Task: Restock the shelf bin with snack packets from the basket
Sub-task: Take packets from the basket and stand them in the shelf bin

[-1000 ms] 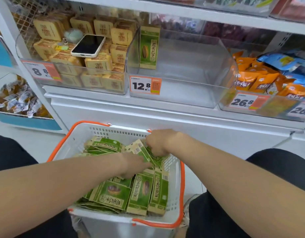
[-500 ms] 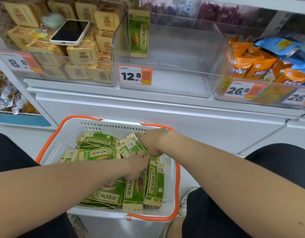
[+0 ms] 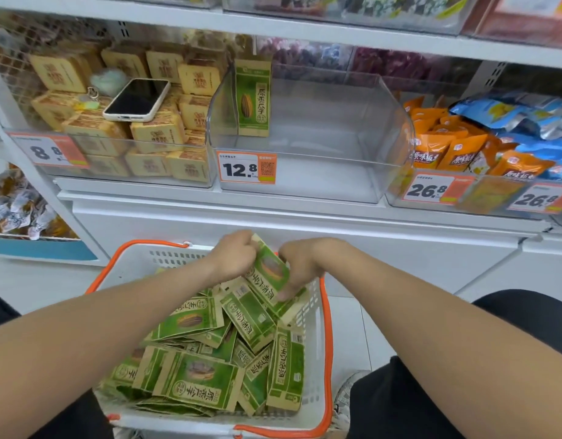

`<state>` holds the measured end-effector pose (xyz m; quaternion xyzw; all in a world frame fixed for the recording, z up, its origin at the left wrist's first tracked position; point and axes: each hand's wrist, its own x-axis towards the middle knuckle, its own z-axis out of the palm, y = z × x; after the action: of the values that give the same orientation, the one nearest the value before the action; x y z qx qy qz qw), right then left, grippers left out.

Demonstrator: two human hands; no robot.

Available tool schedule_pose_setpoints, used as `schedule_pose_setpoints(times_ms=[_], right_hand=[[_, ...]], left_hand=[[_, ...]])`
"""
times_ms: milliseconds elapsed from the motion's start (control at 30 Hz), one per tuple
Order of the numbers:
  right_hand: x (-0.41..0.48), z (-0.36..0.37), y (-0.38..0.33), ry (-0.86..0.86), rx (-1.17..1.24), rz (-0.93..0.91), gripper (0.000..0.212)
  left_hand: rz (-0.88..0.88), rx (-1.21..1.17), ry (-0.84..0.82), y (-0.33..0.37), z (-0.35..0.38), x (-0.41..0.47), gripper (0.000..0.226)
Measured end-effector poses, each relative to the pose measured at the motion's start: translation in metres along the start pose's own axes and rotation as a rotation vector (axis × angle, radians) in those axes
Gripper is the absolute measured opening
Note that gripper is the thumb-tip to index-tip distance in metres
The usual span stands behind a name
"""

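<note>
A white basket with an orange rim (image 3: 328,337) stands on the floor between my knees, full of several green snack packets (image 3: 197,383). My left hand (image 3: 233,256) and my right hand (image 3: 300,267) both grip a small bunch of green packets (image 3: 268,274), lifted just above the pile at the basket's far end. On the shelf above, the clear bin (image 3: 314,182) with the 12.8 price tag holds one upright green packet (image 3: 252,98) against its left wall.
The bin to the left holds tan boxed snacks (image 3: 156,137) with a phone (image 3: 137,99) lying on top. Orange and blue bags (image 3: 463,147) fill the bins to the right. A white cabinet front (image 3: 273,223) sits below the shelf.
Both hands have gathered a bunch of green packets and raised it above the pile toward the basket's far end. The camera has tilted up slightly.
</note>
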<state>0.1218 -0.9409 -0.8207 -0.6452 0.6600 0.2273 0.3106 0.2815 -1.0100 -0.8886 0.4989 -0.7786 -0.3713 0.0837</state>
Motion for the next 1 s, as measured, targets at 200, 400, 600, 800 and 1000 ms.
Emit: schedule_pose_setpoints(times_ms=[200,400,600,800,1000], right_hand=[[0.0,-0.018,0.009,0.382,0.589,-0.064,0.037],[-0.006,-0.029,0.006,0.584,0.394,-0.053,0.019],[-0.029,-0.052,0.003,0.791,0.5,-0.084,0.023],[-0.05,-0.075,-0.008,0.913,1.32,-0.179,0.039],[-0.053,-0.084,-0.035,0.927,1.714,-0.329,0.023]], left_hand=[[-0.126,-0.348,0.266,0.008,-0.019,-0.006,0.022],[0.468,0.422,0.222,0.024,-0.038,-0.029,0.044],[0.499,0.309,0.269,0.027,-0.056,-0.024,0.034],[0.359,-0.025,0.687,0.057,-0.075,-0.023,0.039],[0.383,-0.237,0.7,0.091,-0.089,-0.028,0.027]])
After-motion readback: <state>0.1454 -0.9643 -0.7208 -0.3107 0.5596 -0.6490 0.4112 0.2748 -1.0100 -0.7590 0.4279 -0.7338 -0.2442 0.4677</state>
